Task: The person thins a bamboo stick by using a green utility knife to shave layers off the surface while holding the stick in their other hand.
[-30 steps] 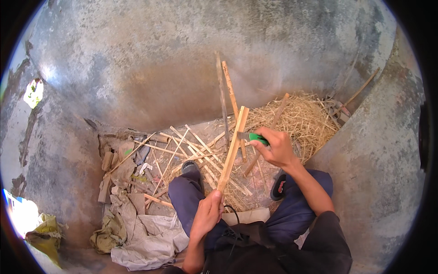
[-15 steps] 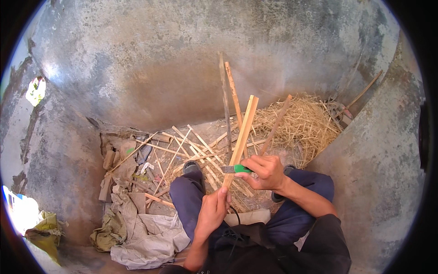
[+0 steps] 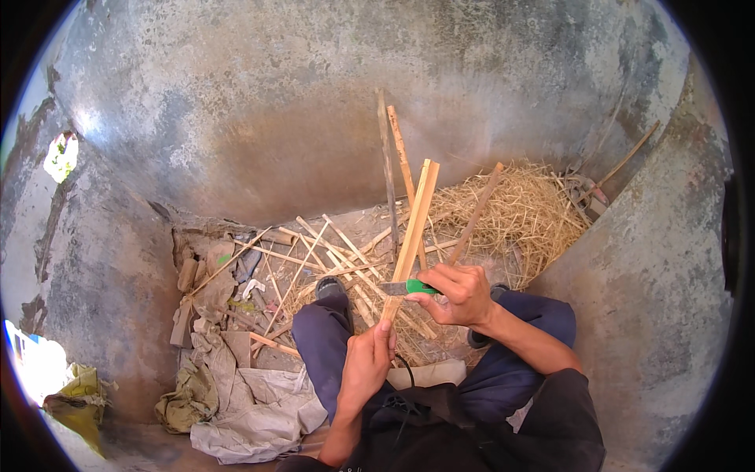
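Note:
My left hand (image 3: 367, 358) grips the lower end of a pale wooden strip (image 3: 415, 224), its thumb lying along the wood. The strip slants up and away from me, with a lengthwise groove or split showing along it. My right hand (image 3: 458, 295) is wrapped around the green handle of a knife (image 3: 399, 289). The grey blade lies across the strip a little above my left hand, touching it. Most of the handle is hidden in my right fist.
Cut sticks (image 3: 346, 256) litter the floor between my feet and the wall (image 3: 314, 110). Several upright stakes (image 3: 388, 157) stand beyond the strip. A heap of straw shavings (image 3: 519, 212) fills the far right. Crumpled sacking (image 3: 252, 409) lies at my left knee.
The wooden strip's far end has tilted slightly to the left. The knife blade has shifted slightly up, still across the wood. Both hands keep their hold.

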Available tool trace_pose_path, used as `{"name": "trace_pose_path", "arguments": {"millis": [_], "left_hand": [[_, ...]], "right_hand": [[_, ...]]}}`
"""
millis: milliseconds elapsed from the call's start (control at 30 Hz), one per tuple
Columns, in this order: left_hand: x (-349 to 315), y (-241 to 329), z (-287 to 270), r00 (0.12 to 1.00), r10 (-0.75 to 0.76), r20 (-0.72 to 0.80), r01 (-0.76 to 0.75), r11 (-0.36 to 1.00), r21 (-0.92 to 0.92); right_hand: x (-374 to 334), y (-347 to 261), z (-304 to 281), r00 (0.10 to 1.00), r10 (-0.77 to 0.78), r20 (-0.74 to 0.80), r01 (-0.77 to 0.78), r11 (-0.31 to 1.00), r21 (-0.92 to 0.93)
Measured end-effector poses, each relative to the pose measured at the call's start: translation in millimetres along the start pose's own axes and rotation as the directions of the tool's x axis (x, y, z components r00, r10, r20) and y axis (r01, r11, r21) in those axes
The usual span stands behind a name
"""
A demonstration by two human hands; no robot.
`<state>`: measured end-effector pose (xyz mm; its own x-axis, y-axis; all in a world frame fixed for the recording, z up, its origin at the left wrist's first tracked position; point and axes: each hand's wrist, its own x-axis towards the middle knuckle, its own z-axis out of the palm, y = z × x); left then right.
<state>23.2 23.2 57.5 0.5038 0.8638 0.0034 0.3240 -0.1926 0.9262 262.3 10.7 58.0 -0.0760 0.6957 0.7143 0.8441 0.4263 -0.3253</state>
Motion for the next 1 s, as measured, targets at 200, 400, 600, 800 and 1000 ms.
{"name": "trace_pose_path", "arguments": {"millis": [200, 400, 600, 800, 1000], "left_hand": [[0.0, 1.3, 3.1, 1.0, 0.012, -0.027, -0.012, 1.0, -0.002], [1.0, -2.4, 3.4, 1.0, -0.019, -0.007, 0.019, 0.999, -0.043], [-0.6, -5.3, 4.2, 0.999, -0.043, -0.014, 0.042, 0.998, -0.056], [-0.1, -15.4, 2.9, 0.999, -0.049, -0.004, 0.048, 0.997, -0.064], [-8.5, -16.7, 4.2, 0.995, -0.095, 0.018, 0.096, 0.995, -0.041]], "right_hand": [[-3.8, 2.1, 5.0, 1.0, 0.011, 0.001, -0.011, 1.0, 0.015], [0.3, 4.7, 3.1, 1.0, -0.007, -0.012, 0.006, 0.999, -0.038], [0.3, 5.3, 4.7, 1.0, -0.016, -0.014, 0.015, 0.996, -0.085], [2.8, 6.6, 5.9, 1.0, -0.027, -0.005, 0.026, 0.995, -0.096], [16.6, 40.9, -0.5, 0.987, 0.108, -0.118, -0.12, 0.988, -0.097]]}}
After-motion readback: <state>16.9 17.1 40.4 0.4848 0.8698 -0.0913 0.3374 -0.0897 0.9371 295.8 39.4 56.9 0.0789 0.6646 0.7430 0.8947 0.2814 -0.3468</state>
